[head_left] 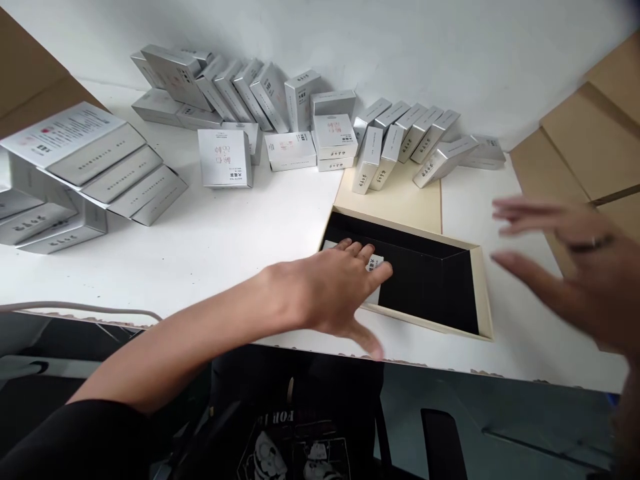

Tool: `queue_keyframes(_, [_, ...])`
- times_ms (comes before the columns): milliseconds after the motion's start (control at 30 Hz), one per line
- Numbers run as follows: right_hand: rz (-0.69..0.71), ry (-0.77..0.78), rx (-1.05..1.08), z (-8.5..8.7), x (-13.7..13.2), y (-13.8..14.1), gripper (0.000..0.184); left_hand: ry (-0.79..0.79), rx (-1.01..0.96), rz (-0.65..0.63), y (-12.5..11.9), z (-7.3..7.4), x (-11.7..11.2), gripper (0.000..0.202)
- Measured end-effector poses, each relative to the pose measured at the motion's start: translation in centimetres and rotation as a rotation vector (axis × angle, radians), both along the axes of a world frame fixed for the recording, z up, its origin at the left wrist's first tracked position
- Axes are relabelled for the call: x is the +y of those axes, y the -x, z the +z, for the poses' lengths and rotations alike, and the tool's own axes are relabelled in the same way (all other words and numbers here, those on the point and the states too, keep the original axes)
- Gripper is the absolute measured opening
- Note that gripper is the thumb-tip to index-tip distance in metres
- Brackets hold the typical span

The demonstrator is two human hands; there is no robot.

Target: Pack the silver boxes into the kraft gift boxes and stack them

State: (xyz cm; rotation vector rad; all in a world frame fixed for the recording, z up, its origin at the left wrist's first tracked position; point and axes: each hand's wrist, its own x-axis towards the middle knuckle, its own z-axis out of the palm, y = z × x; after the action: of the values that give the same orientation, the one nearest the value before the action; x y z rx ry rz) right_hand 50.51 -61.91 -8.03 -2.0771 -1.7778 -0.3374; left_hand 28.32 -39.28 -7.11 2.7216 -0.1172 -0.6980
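Note:
An open gift box (484,293) with a cream rim and black inside lies near the table's front edge. In its left end sits a small silver-white carton (374,293), mostly covered by my left hand (330,287). That hand lies over the carton with its fingers spread and the thumb apart, pressing or resting on it. My right hand (565,260) hovers to the right of the box, blurred, with thumb and fingers apart and nothing between them. The box's cream lid or flap (390,205) extends behind it, under some silver cartons.
Several silver cartons (300,100) stand and lean along the wall. More are stacked at the left (100,160), and one white-faced carton (225,158) lies mid-table. Brown cardboard boxes (565,157) stand at the right and far left. A grey cable (80,307) runs along the front edge.

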Motion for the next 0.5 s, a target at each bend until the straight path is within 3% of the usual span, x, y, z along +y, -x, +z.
queue_keyframes(67, [-0.022,0.06,-0.102,0.7,3.9,-5.1,0.05,-0.063,-0.006,-0.034,0.0,-0.1,-0.7,0.112])
queue_keyframes(167, [-0.185,0.414,-0.224,0.8,10.5,-12.4,0.09,-0.151,-0.054,-0.043,0.1,-0.6,-1.3,0.083])
queue_keyframes(233, [-0.22,0.516,-0.221,0.6,14.5,-15.4,0.103,-0.164,-0.081,-0.053,0.3,-1.0,-1.5,0.074])
queue_keyframes(367, [-0.179,0.626,-0.205,0.6,19.8,-16.5,0.13,-0.125,-0.111,-0.069,0.6,-1.6,-1.2,0.084])
queue_keyframes(500, [-0.121,0.68,-0.167,0.0,22.6,-15.6,0.136,-0.067,-0.129,-0.084,0.8,-1.8,-0.9,0.099])
